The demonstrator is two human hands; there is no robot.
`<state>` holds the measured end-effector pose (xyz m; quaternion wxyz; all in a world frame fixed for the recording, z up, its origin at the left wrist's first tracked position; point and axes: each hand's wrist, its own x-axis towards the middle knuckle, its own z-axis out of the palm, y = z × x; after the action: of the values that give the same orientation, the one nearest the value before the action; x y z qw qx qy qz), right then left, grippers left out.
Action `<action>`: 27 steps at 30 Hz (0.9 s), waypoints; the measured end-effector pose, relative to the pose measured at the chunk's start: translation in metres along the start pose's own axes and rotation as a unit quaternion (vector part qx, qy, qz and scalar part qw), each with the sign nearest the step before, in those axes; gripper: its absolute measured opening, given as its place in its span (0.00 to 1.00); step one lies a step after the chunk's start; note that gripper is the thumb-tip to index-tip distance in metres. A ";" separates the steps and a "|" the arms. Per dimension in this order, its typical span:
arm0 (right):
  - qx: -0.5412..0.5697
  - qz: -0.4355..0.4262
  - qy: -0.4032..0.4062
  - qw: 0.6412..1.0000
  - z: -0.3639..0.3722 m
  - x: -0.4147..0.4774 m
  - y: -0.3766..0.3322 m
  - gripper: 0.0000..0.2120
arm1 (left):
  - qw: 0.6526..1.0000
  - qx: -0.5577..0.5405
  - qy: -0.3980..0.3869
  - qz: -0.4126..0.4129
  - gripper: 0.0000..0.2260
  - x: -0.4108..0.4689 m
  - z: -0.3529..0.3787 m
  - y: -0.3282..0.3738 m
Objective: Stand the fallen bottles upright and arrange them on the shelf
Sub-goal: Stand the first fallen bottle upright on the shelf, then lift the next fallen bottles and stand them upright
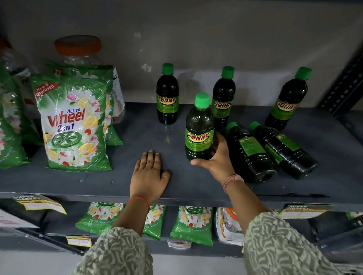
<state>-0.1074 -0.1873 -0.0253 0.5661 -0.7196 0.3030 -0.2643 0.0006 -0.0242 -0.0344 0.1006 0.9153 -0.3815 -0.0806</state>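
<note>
Right hand (217, 156) wraps the lower body of one upright bottle (199, 128), grip closed on it, base on the shelf (133, 140). Left hand (149, 171) lies flat, empty, likely bracing. Two fallen bottles (250, 154) lie just right; three stand behind.

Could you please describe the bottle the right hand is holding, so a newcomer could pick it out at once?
On the dark grey shelf, right of the detergent bags, stands a cluster of green-capped Sunny bottles. The held bottle stands upright at the front, gripped low by the right hand; unlike its darker neighbours, it looks lighter green.
</note>
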 end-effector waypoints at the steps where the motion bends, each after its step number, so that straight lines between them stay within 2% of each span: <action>1: -0.026 -0.008 0.025 0.999 0.006 0.000 0.000 0.50 | 1.000 -0.001 0.001 0.001 0.34 0.000 0.000 0.000; 2: -0.055 -0.015 0.039 0.998 0.012 -0.001 -0.001 0.54 | 1.000 -0.005 0.004 0.001 0.33 0.000 0.000 0.000; 4: -0.082 -0.023 0.057 0.995 0.020 -0.004 -0.002 0.55 | 1.000 -0.013 0.008 0.002 0.32 0.000 0.001 0.001; 9: -0.091 -0.006 0.065 0.994 0.018 -0.007 -0.002 0.38 | 1.000 0.003 -0.002 0.013 0.26 0.002 0.002 0.002; 13: -0.105 -0.008 0.059 0.993 0.012 -0.032 0.000 0.39 | 1.000 0.000 -0.014 0.017 0.26 0.001 0.001 0.001; 20: -0.133 -0.035 0.047 0.989 -0.002 -0.086 0.006 0.35 | 1.000 -0.007 -0.016 0.019 0.26 0.000 -0.001 0.001; 27: -0.133 -0.017 0.028 0.991 -0.003 -0.099 -0.001 0.36 | 1.000 -0.018 -0.012 0.021 0.25 0.000 0.000 0.001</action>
<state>-0.1767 -0.1166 -0.0277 0.4520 -0.7863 0.3384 -0.2511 0.0003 -0.0247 -0.0338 0.1145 0.9040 -0.4005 -0.0964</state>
